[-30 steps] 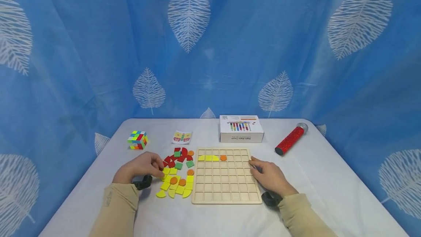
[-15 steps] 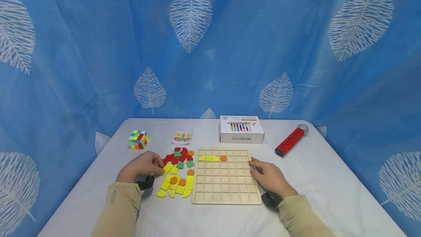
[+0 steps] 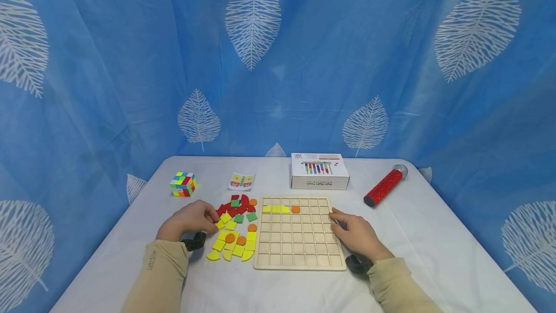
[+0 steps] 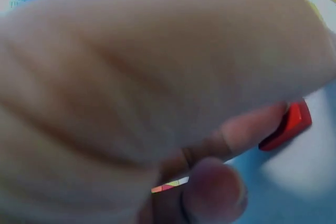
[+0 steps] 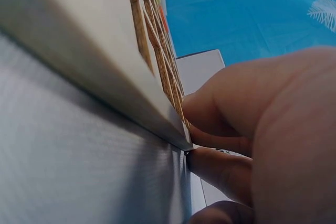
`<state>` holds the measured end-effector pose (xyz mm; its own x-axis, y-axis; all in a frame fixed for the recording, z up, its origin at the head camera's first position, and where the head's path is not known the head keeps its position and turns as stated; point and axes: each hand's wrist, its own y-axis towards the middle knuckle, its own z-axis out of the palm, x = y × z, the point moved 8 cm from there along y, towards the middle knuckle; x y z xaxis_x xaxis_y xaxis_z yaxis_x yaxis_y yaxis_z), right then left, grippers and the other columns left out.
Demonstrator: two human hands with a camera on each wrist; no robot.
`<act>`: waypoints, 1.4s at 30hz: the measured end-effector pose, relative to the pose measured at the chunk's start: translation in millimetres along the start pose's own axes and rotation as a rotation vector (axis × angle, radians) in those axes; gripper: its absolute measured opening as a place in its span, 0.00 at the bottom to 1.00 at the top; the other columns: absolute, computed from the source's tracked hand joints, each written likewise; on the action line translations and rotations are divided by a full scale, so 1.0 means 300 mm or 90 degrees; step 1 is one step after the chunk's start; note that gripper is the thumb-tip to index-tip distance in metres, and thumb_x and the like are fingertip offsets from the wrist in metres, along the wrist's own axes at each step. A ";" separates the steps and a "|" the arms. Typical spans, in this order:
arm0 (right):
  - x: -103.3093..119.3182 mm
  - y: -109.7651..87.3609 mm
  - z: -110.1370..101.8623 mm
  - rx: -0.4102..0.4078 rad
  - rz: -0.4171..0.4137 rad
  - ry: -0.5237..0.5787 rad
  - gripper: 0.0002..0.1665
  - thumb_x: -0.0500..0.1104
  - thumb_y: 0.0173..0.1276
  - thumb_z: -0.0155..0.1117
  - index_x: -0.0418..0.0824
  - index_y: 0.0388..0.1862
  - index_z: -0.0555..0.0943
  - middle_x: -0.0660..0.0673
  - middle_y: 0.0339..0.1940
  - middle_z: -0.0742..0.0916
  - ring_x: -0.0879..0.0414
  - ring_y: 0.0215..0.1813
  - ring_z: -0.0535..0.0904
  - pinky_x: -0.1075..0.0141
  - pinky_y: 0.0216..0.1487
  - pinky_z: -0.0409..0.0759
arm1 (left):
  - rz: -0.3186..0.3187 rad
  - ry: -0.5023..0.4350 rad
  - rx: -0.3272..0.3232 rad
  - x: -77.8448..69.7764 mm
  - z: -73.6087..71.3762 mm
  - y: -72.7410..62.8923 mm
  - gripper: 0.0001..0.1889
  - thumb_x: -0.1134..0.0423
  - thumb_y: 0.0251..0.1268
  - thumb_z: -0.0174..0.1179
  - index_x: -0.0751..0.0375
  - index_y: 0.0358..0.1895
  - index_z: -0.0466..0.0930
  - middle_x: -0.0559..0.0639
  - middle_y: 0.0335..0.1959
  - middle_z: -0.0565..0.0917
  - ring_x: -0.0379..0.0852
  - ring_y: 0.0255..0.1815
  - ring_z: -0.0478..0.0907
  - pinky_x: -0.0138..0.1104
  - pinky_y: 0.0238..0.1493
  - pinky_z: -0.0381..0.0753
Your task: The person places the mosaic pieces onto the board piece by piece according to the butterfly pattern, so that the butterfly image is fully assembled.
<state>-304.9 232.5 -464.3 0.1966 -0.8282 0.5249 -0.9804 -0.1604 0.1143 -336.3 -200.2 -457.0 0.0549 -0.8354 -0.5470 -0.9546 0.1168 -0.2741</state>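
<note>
Left of lower centre in head view, left hand with bent fingers at yellow tile, edge of loose pile; whether pinched or merely touched, cannot tell. At lower centre, grid board, right edge pinched in right hand. To handle yellow tile well, ease clear of loose pile, lift by sides, hold grid board steady, avoid scattering red pieces just above.

Blue curtain spans the back and both sides, lightly creased; white skeleton-leaf prints scattered across it, large ones above, smaller below. White-covered counter stands before it, far corners rounded. Lighting: diffuse, pale sheen on the fabric, soft shadows on the counter.
</note>
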 end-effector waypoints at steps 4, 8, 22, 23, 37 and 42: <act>0.001 -0.005 -0.002 0.001 0.002 0.000 0.23 0.44 0.74 0.62 0.40 0.65 0.83 0.42 0.71 0.81 0.36 0.73 0.74 0.41 0.69 0.71 | -0.004 0.015 -0.007 -0.013 0.003 0.000 0.15 0.57 0.50 0.79 0.54 0.39 0.86 0.48 0.33 0.82 0.49 0.39 0.75 0.43 0.45 0.80; -0.001 -0.004 0.000 0.004 0.004 0.002 0.23 0.44 0.74 0.62 0.39 0.65 0.82 0.42 0.71 0.80 0.36 0.73 0.74 0.41 0.70 0.71 | -0.011 0.028 -0.012 -0.019 0.009 0.003 0.14 0.57 0.51 0.79 0.53 0.38 0.86 0.48 0.32 0.82 0.49 0.39 0.76 0.42 0.44 0.80; 0.000 0.002 0.001 -0.001 0.000 0.007 0.24 0.44 0.74 0.62 0.39 0.66 0.82 0.41 0.72 0.80 0.37 0.74 0.73 0.40 0.70 0.71 | -0.011 0.042 -0.018 -0.036 0.016 0.005 0.13 0.54 0.51 0.79 0.53 0.35 0.85 0.47 0.32 0.82 0.49 0.38 0.75 0.41 0.40 0.78; 0.000 0.002 0.002 -0.001 0.002 0.007 0.24 0.44 0.74 0.63 0.39 0.66 0.82 0.41 0.72 0.80 0.37 0.73 0.73 0.40 0.70 0.71 | -0.010 0.039 -0.017 -0.036 0.016 0.006 0.13 0.55 0.51 0.79 0.53 0.35 0.84 0.48 0.31 0.82 0.49 0.38 0.75 0.41 0.39 0.78; -0.003 0.003 0.001 0.005 0.003 0.008 0.24 0.44 0.74 0.63 0.38 0.66 0.81 0.42 0.72 0.79 0.37 0.74 0.72 0.41 0.70 0.70 | 0.020 -0.019 -0.018 -0.040 0.009 0.017 0.09 0.58 0.58 0.75 0.53 0.37 0.84 0.48 0.33 0.82 0.48 0.38 0.76 0.39 0.42 0.78; -0.003 0.005 0.001 0.006 -0.001 0.007 0.24 0.44 0.74 0.63 0.38 0.66 0.81 0.42 0.72 0.79 0.38 0.74 0.73 0.41 0.71 0.70 | 0.037 -0.026 -0.037 -0.064 -0.002 0.013 0.07 0.59 0.61 0.72 0.54 0.39 0.85 0.49 0.34 0.82 0.48 0.36 0.76 0.39 0.39 0.78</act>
<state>-306.5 232.8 -464.9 0.1983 -0.8220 0.5338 -0.9801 -0.1665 0.1077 -341.2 -183.9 -447.1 0.0100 -0.8053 -0.5927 -0.9720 0.1314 -0.1949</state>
